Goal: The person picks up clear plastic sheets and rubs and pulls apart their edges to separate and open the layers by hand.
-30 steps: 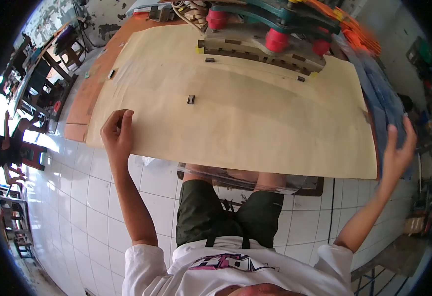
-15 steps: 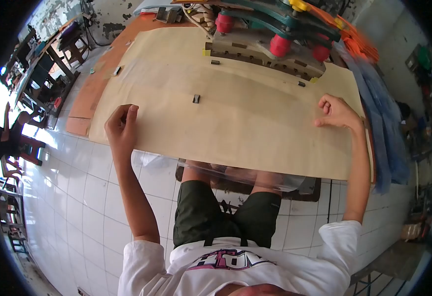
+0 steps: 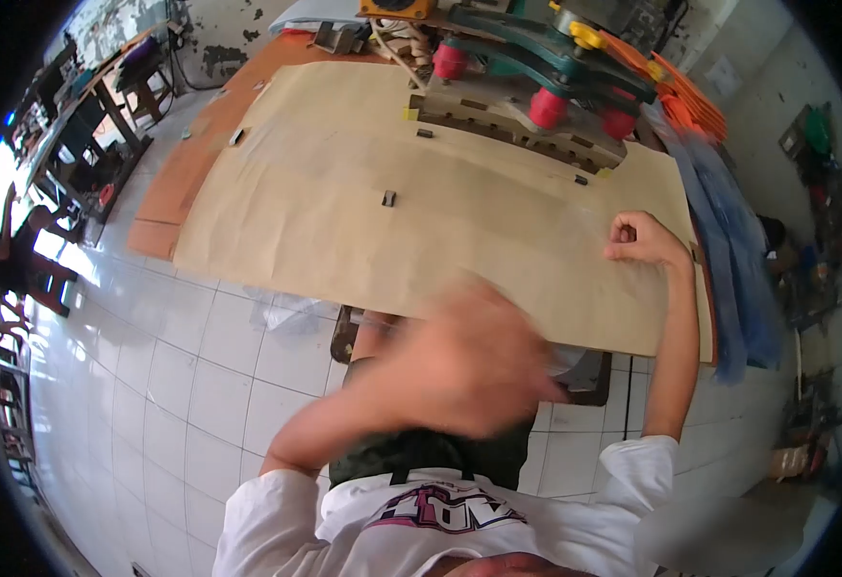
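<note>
Right hand point(image 3: 644, 238): fingers curled in toward the palm and thumb drawn close to them, a narrow grip; whether anything thin is pinched there I cannot tell, nor whether the knuckles touch the surface below. Left hand point(image 3: 479, 361): blurred and raised in front of the body, overlapping the near edge of the work from this side; its grip, wide or narrow, cannot be made out. Beneath the right hand lies a large tan sheet point(image 3: 498, 221), spread flat over most of an orange-brown table point(image 3: 160, 219) whose left end is exposed. A small dark block point(image 3: 389, 199) sits near the sheet's middle; two similar blocks, the left one point(image 3: 425, 134) and the right one point(image 3: 581, 180), lie near the machine. At the far side stands this machine, with curved green arms point(image 3: 512, 43), red knobs point(image 3: 547, 109) and a yellow knob point(image 3: 587, 37) above a notched base point(image 3: 498, 117). An orange bundle point(image 3: 695, 111) lies beyond to the right; bluish translucent sheeting point(image 3: 733, 250) hangs along the table's right edge. Clear plastic point(image 3: 286, 313) shows below the near edge, over a white tiled floor point(image 3: 171, 385). Far left, another person point(image 3: 22, 245) is beside a stool point(image 3: 56, 288).
</note>
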